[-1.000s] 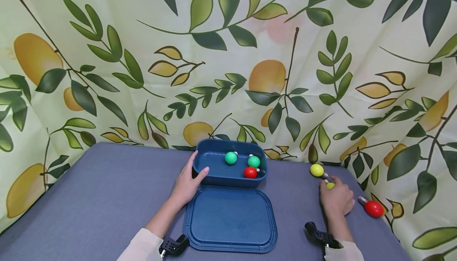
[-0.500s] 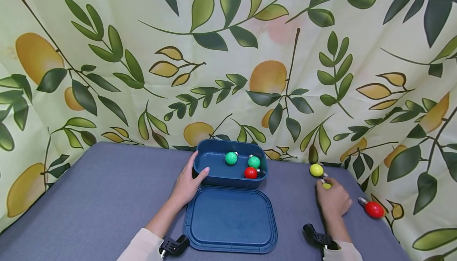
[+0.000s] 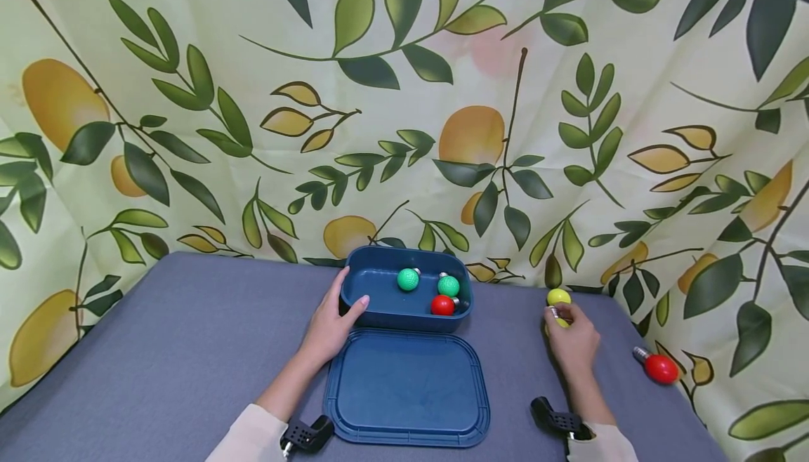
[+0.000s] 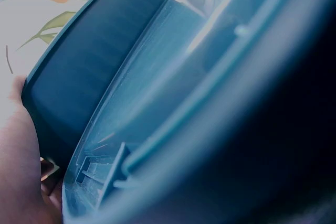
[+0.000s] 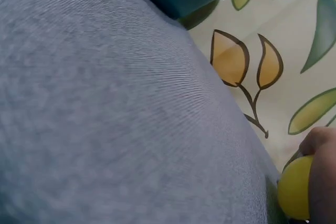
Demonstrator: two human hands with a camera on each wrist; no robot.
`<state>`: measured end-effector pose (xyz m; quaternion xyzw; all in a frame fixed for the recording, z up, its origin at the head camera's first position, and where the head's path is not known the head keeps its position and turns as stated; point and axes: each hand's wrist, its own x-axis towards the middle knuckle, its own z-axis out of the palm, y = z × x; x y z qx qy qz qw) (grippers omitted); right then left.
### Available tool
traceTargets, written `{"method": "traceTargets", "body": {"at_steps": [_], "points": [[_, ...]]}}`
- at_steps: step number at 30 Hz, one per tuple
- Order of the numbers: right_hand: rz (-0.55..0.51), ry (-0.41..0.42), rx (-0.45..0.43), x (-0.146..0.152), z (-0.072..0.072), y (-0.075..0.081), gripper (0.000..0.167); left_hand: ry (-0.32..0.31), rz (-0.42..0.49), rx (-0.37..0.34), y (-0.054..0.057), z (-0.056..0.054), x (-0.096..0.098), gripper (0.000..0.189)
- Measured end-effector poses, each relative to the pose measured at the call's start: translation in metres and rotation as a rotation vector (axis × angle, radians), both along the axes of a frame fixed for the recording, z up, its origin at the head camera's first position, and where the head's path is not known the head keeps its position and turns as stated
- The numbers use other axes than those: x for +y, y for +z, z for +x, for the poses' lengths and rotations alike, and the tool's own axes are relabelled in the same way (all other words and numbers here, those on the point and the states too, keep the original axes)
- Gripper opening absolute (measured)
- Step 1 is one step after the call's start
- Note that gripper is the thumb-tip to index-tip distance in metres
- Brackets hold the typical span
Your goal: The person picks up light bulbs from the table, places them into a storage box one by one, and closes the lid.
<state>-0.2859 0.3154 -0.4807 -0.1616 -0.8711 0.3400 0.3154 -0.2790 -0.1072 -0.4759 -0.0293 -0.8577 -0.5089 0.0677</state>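
Observation:
In the head view, a dark blue plastic box (image 3: 379, 318) stands at the back of the table with two green bulbs (image 3: 407, 279) and a red bulb (image 3: 442, 305) inside. My left hand (image 3: 331, 321) grips the box's left front corner, thumb at the front rim, fingers along the side. To the right, my right hand (image 3: 574, 342) pinches a yellow light bulb (image 3: 561, 322), mostly hidden by the fingers; its yellow globe (image 5: 294, 190) shows in the right wrist view. Just behind that hand lies a second yellow bulb (image 3: 559, 296).
The flat blue lid (image 3: 407, 388) lies in front of the box. Another red bulb (image 3: 661, 369) is near the table's right edge. A leaf-patterned curtain (image 3: 379, 97) closes off the back. Grey-blue cloth (image 3: 189, 350) covers the table.
My right hand has moved left and slightly back with the yellow bulb pinched in its fingers. The left hand and the box have stayed in place.

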Motion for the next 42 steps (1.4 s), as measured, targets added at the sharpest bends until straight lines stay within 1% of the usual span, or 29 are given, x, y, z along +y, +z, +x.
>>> {"method": "traceTargets", "body": {"at_steps": [3, 11, 18, 21, 27, 33, 36, 38, 42], "points": [[-0.013, 0.015, 0.020, -0.005, -0.001, 0.003, 0.026, 0.000, 0.003, 0.003, 0.000, 0.000, 0.000, 0.078], [-0.101, 0.025, 0.066, -0.017, -0.004, 0.017, 0.023, -0.003, -0.001, -0.001, 0.000, -0.001, 0.000, 0.079], [-0.177, 0.069, 0.047, -0.031, -0.003, 0.032, 0.023, 0.002, -0.008, -0.008, 0.000, 0.000, -0.001, 0.076], [-0.189, 0.098, 0.037, -0.037, -0.002, 0.038, 0.022, 0.001, -0.009, -0.009, 0.000, 0.000, -0.001, 0.076], [-0.172, 0.210, 0.024, -0.052, 0.001, 0.052, 0.024, -0.001, 0.000, -0.006, 0.001, 0.001, 0.001, 0.077], [-0.192, 0.303, 0.033, -0.066, 0.002, 0.066, 0.028, -0.004, 0.007, -0.006, 0.003, 0.001, 0.005, 0.077], [-0.180, 0.351, 0.035, -0.074, 0.000, 0.074, 0.028, -0.003, 0.013, -0.003, 0.002, 0.001, 0.005, 0.076], [-0.154, 0.388, 0.038, -0.081, -0.003, 0.078, 0.027, -0.002, 0.015, -0.004, 0.001, 0.000, 0.004, 0.076], [-0.102, 0.486, 0.054, -0.097, -0.012, 0.084, 0.024, 0.007, 0.011, -0.007, -0.001, 0.000, 0.002, 0.077]]}}
